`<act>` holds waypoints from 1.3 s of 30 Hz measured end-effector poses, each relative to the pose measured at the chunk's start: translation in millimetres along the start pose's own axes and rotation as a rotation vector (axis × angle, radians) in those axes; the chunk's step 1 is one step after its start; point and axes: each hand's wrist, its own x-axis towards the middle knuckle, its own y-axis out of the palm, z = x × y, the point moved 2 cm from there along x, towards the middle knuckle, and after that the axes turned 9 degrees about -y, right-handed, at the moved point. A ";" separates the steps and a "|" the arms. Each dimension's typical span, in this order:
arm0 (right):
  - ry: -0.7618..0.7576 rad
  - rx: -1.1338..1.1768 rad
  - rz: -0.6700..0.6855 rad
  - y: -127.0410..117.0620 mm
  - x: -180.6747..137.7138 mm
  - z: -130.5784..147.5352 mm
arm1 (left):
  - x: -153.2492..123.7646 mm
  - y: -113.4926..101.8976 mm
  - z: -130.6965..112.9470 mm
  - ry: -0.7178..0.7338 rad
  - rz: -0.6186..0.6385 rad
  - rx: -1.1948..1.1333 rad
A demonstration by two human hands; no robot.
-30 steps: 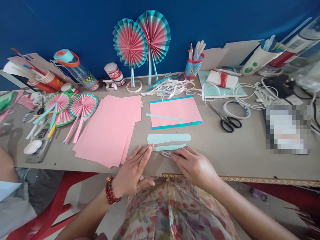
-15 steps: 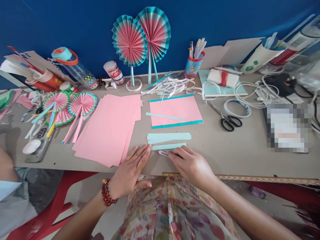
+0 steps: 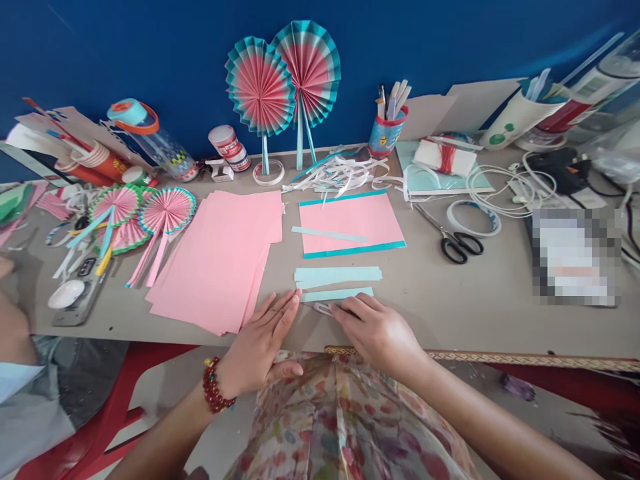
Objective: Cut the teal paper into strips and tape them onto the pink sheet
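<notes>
My left hand [image 3: 263,340] lies flat at the table's front, fingers stretched, its fingertips at the left end of a light-blue paper strip [image 3: 337,294]. In my closed right hand [image 3: 375,332] is a small pale utility knife [image 3: 321,308], its front part showing just below that strip. More light-blue strips [image 3: 340,274] lie right above. Behind them rests a pink sheet [image 3: 345,217] with teal bands along two edges and a loose pale strip across it. A fanned stack of pink paper [image 3: 215,260] spreads left of my hands, close to my left fingers.
Scissors [image 3: 455,243] and a tape roll [image 3: 473,218] lie at right, near coiled white cable [image 3: 515,187]. Paper scraps [image 3: 340,173] are heaped behind the pink sheet. Two paper fans [image 3: 260,87] lean on the blue wall. Smaller fans [image 3: 167,208] and a phone [image 3: 83,293] lie left, beside another person's arm [image 3: 13,313].
My right hand has slid slightly left with the utility knife, just below the nearest strip. My left hand keeps its place. The camera view has shifted a little.
</notes>
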 end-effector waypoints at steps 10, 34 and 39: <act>0.004 0.000 0.011 1.7 1.3 1.3 | -2.0 -11.1 6.4 0.021 -0.019 -0.191; -0.016 -0.043 0.029 7.2 3.0 8.5 | -5.7 -4.6 21.6 0.085 -0.035 -0.141; 0.027 -0.056 0.025 8.2 6.0 19.3 | -5.9 -3.8 20.6 0.072 -0.058 -0.163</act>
